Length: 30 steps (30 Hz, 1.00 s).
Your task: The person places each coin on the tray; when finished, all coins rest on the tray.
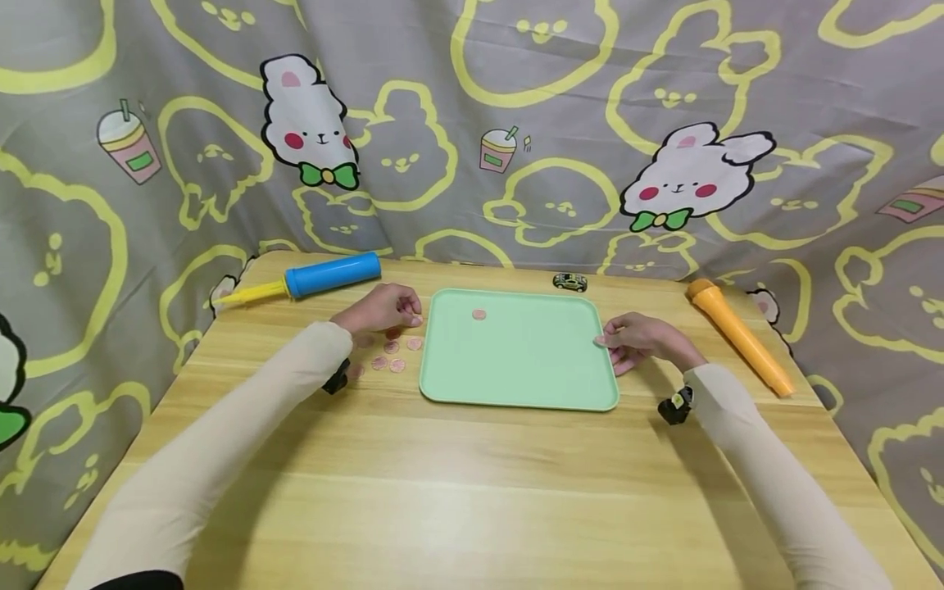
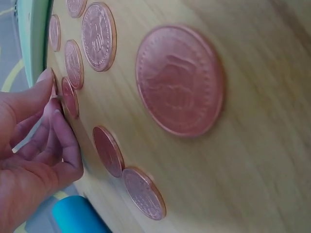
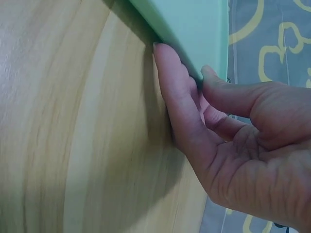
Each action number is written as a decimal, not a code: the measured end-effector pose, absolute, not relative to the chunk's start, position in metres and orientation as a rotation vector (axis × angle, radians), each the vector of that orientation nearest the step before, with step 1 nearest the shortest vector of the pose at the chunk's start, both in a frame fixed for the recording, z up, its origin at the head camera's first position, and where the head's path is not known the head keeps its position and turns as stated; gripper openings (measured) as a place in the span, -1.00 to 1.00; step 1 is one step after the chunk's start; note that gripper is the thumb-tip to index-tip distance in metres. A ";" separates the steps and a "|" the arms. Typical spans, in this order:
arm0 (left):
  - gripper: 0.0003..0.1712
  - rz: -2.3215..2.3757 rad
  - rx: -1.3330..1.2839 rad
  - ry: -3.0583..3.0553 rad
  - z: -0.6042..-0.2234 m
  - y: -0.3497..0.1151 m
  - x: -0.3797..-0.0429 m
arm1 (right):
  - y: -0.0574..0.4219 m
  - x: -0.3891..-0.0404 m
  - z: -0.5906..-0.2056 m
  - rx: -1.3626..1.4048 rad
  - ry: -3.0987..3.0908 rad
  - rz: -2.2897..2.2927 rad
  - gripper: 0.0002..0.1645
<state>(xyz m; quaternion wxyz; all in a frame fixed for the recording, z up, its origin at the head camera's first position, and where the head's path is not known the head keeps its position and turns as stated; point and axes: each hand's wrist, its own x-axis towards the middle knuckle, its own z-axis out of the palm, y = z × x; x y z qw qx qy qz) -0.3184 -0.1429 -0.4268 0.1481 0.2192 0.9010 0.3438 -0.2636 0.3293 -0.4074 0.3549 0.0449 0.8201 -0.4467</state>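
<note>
Between thumb and fingertips, my left hand (image 1: 381,309) pinches a copper-coloured coin (image 2: 54,88), seen nearly edge-on in the left wrist view. Several more coins (image 1: 379,363) lie on the wood near that hand, left of a light green tray (image 1: 516,360). One single coin (image 1: 479,315) lies inside the tray, toward its far left corner. My right hand (image 1: 636,338) grips the tray's right edge; in the right wrist view its thumb (image 3: 221,92) is on the rim and the fingers lie along the outside.
A blue and yellow hand pump (image 1: 335,274) lies at the back left of the wooden table (image 1: 442,492). Behind the tray stands a small toy car (image 1: 570,283). An orange toy microphone (image 1: 740,334) lies at the right. A patterned grey curtain (image 1: 457,123) hangs behind.
</note>
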 end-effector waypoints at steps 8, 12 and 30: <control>-0.84 0.969 0.593 2.600 -0.428 -0.142 -0.317 | 0.326 -0.261 -0.408 0.128 2.129 -1.149 -0.77; -0.84 0.895 0.593 2.620 -0.422 -0.141 -0.317 | 0.325 -0.261 -0.408 0.103 2.148 -1.148 -0.77; -0.78 1.301 0.429 2.560 -0.401 -0.134 -0.315 | 0.322 -0.254 -0.410 0.163 2.222 -1.205 -0.69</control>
